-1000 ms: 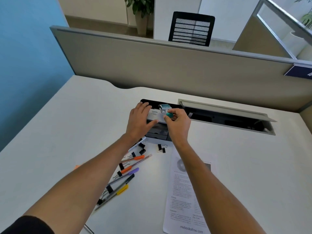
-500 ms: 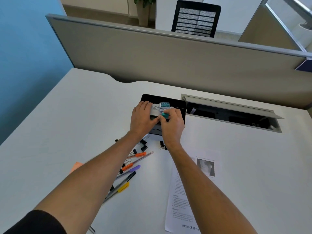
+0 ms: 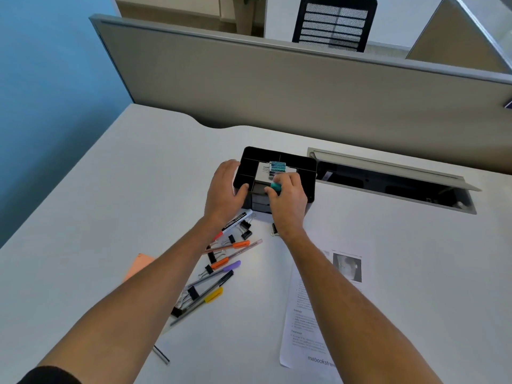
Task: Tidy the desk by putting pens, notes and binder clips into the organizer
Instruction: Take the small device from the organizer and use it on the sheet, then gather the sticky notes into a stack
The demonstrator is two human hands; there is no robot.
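A: Start big. What carries it all?

B: A pale surface [image 3: 116, 206]. On it stands the black organizer [image 3: 306, 169], a divided tray over small drawers, right under both sets of fingers. I judge it light and stiff, likely to slide if nudged, so holding its wall makes sense.

A: And the hands?

B: The left hand [image 3: 224, 189] rests against the organizer's left wall, fingers loosely bent, thumb hooked on the front rim. It steadies the box and carries nothing. The right hand [image 3: 288, 198] is curled, its fingers pinching a small teal item [image 3: 276, 186], perhaps a clip or an eraser; I cannot tell which. It sits at the tray's front edge.

A: What is just past those fingers?

B: A white card box [image 3: 263, 173] lying in the tray, and a patterned teal binder clip [image 3: 278, 166] on top of it, just beyond the right fingertips.

A: And behind the wrists?

B: A printed sheet [image 3: 313, 314] under the right forearm; thin and floppy, best lifted by an edge. An orange sticky note [image 3: 140, 266] left of the left forearm. The pens [image 3: 221, 271] lie scattered between the forearms, slim, rigid, apt to roll; take them mid-barrel. A white marker [image 3: 237, 220] lies below the left wrist. Black binder clips [image 3: 245, 228] are mixed among them, small and springy; pinch the body rather than the wire arms.
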